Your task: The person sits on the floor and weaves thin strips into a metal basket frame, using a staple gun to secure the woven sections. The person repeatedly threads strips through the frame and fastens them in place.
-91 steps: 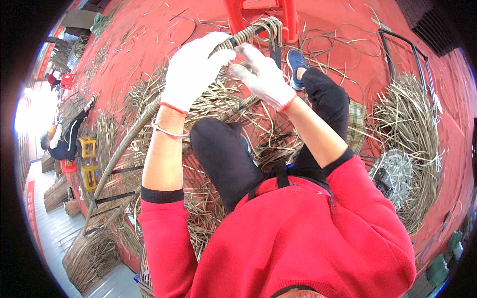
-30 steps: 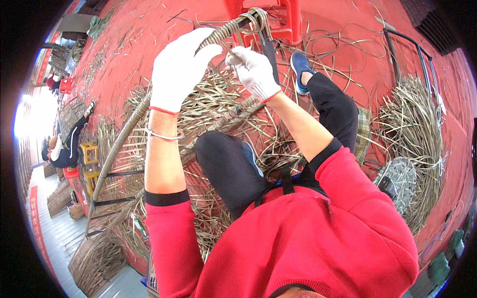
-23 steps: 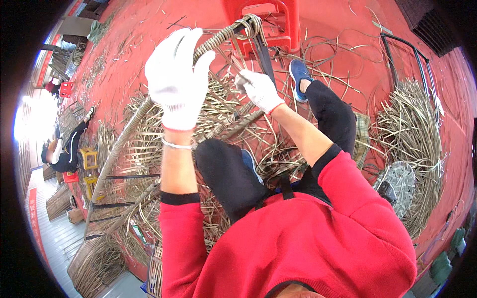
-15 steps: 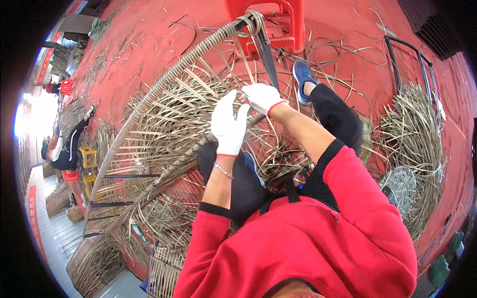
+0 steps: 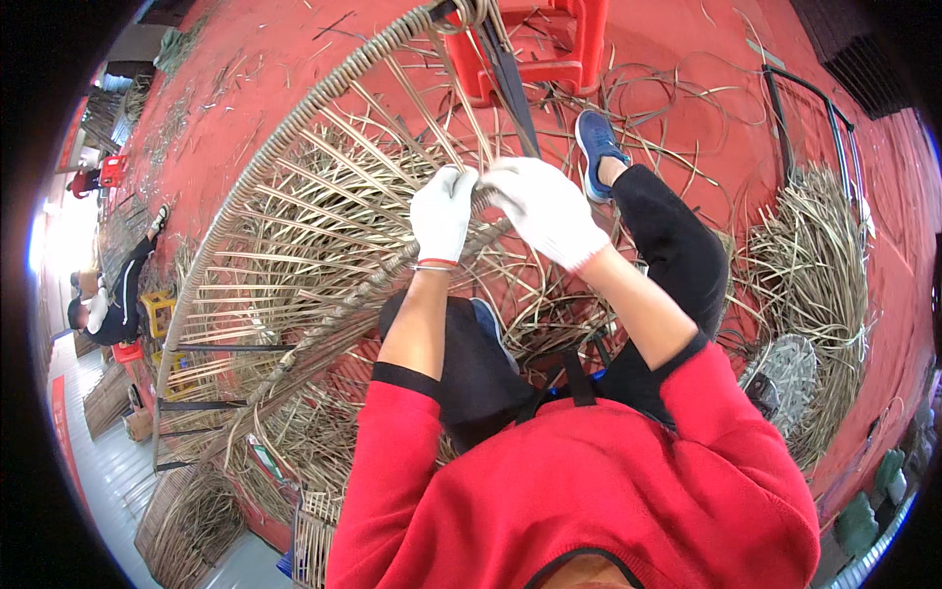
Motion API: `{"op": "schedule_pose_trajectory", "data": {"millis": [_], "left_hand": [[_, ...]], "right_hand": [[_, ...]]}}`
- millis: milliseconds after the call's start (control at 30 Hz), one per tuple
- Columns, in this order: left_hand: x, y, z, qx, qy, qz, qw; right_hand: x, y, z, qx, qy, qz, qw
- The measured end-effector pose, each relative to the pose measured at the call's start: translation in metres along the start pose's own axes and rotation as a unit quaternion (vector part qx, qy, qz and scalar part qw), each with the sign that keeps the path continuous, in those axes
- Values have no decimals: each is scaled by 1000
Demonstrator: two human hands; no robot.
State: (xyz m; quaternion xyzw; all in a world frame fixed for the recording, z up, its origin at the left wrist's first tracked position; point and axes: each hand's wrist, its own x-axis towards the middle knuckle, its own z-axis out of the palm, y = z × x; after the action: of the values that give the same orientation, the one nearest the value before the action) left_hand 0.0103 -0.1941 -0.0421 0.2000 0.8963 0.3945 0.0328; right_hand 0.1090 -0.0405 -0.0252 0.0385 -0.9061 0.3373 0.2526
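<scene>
A curved frame, wrapped in tan wicker strand, arcs across the left and centre. Straight wicker strips fan from its rim to a thick braided band. Both my hands wear white knit gloves and meet at the band's upper end. My left hand is closed, its fingertips pinching a wicker strip there. Just to its right, my right hand is slightly blurred, its fingers bent in around the strips by the frame's dark metal bar. The exact grip beneath the fingertips is hidden.
A red plastic stool stands beyond the frame. Loose wicker strands cover the red floor, with a big bundle at right beside a black metal frame. At far left another person sits near yellow stools.
The frame has shifted slightly up and left in view. My left hand has gone from partly spread fingers to a pinch, while my right hand has turned and moved lower beside it.
</scene>
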Motion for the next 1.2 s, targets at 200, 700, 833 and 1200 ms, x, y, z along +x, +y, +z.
{"op": "schedule_pose_trajectory", "data": {"millis": [200, 700, 833, 1200], "left_hand": [[12, -17, 1, 157, -116, 186, 963], [19, 8, -18, 160, -164, 121, 966], [19, 26, -82, 193, -130, 169, 958], [1, 81, -210, -29, -207, -53, 976]], "right_hand": [[-62, 13, 17, 125, -19, 160, 979], [-135, 78, 79, 219, -22, 354, 909], [-136, 108, 58, 226, 63, 396, 888], [-9, 80, 71, 295, -458, 137, 827]]}}
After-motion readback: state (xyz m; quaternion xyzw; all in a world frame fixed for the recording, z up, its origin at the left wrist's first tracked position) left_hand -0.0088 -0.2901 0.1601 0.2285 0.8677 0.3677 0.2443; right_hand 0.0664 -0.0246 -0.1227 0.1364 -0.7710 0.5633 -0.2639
